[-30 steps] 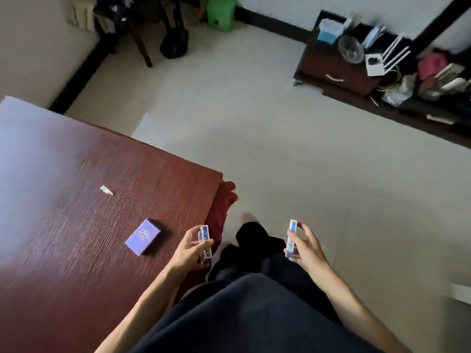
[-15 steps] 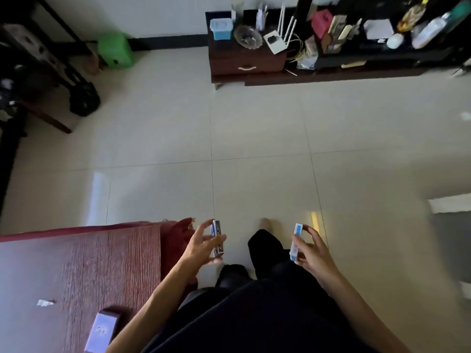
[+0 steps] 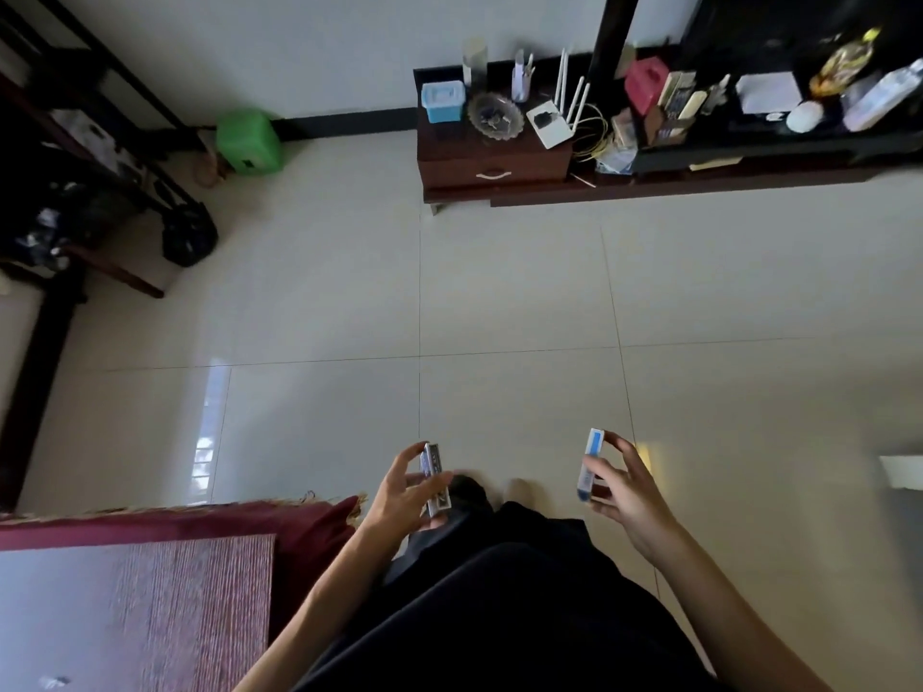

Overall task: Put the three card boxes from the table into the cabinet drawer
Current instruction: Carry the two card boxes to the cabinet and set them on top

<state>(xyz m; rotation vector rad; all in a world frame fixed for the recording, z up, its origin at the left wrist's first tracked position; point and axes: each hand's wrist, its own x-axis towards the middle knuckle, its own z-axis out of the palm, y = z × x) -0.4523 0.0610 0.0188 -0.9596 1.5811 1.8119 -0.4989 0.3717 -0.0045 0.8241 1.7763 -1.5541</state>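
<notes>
Over the tiled floor, in front of the person's dark clothing:
Left card box (image 3: 434,479): held edge-up, pinched between thumb and fingers of the left hand (image 3: 405,496), just right of the table corner.
Right card box (image 3: 589,464): white and blue, held edge-up in the closed fingers of the right hand (image 3: 627,491), well right of the table.
Hands: apart, each clamped on its own box, level with one another.
Table (image 3: 150,606): reddish wood, lower left, with a dark red cloth (image 3: 309,521) hanging at its far edge; a small white scrap (image 3: 55,681) lies on it.
Cabinet drawer (image 3: 492,173): shut, pale handle, far across the floor from the table, in a low dark cabinet (image 3: 439,142).
Cabinet top: blue container (image 3: 442,100), glass dish (image 3: 495,116), white router (image 3: 549,123).
Green stool (image 3: 248,141): against the wall, left of the cabinet.
</notes>
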